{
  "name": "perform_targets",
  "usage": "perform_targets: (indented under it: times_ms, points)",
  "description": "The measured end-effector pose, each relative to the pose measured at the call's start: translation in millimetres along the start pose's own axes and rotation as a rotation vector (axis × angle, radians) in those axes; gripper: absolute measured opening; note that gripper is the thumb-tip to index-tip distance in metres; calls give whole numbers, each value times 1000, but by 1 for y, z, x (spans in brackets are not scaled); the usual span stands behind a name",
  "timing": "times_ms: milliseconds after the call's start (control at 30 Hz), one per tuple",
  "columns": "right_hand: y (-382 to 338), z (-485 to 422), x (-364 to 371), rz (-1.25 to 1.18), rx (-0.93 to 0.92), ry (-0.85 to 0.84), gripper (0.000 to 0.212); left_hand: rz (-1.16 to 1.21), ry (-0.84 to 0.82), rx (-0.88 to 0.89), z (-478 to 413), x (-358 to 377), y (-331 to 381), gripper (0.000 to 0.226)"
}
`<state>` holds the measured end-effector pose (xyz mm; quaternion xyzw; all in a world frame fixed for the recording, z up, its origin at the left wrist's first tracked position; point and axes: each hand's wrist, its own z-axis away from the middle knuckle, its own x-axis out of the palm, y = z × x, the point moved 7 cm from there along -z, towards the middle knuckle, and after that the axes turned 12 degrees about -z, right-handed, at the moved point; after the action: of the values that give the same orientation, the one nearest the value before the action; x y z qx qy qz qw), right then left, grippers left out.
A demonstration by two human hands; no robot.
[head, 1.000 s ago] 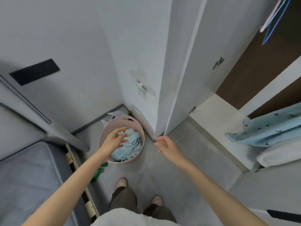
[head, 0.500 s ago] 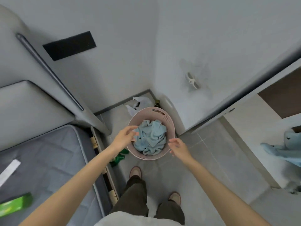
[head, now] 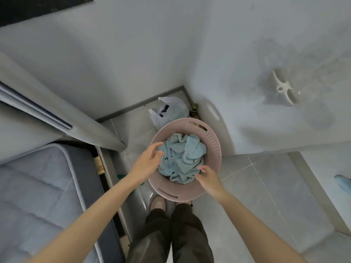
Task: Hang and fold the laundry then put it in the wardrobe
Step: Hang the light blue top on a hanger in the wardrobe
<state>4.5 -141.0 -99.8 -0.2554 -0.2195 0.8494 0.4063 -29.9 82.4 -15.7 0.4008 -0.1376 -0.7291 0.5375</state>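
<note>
Crumpled pale-blue laundry sits heaped inside the round pink perforated plastic basket, right at your feet. Your left hand hovers over the basket's left rim, fingers loose and spread, holding nothing; whether the tips touch the cloth, you can't tell. Your right hand is over the basket's near-right side, fingers relaxed, empty too. Behind the basket lies a white plastic bag; left of it, a grey quilted mattress.
</note>
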Motion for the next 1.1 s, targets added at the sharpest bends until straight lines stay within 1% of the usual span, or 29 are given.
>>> perform_targets:
  times_ms: [133,267,333,433,600,700,767,833,867,933,1033,1100]
  points:
    - [28,-70,19,158,-58,-13,41,17,-15,-11,-58,31,-40,35]
    - [70,-141,45,226,-83,-18,46,26,-1,-11,-112,68,-88,32]
    - [96,-176,58,262,-63,16,51,64,23,-22,-136,83,-113,29]
    - [130,-225,76,289,-46,71,56,91,62,-22,-167,103,-146,32]
    - [154,-270,95,427,-104,192,49,81,65,-11,-194,123,-173,31]
    - [160,-284,103,552,-177,244,43,63,71,0,-204,128,-182,32]
    - [163,-288,101,620,-192,279,31,56,69,-2,-207,129,-186,29]
    - [163,-288,96,682,-194,271,19,44,66,-4,-207,130,-186,29]
    - [163,-286,93,693,-202,255,17,40,65,-5,-205,130,-184,30]
    - [155,-273,87,635,-253,221,15,29,59,-9,-199,129,-180,31]
    - [125,-235,76,480,-430,215,11,18,36,-6,-182,125,-166,28]
    - [96,-200,63,400,-520,236,15,14,22,11,-164,118,-148,28]
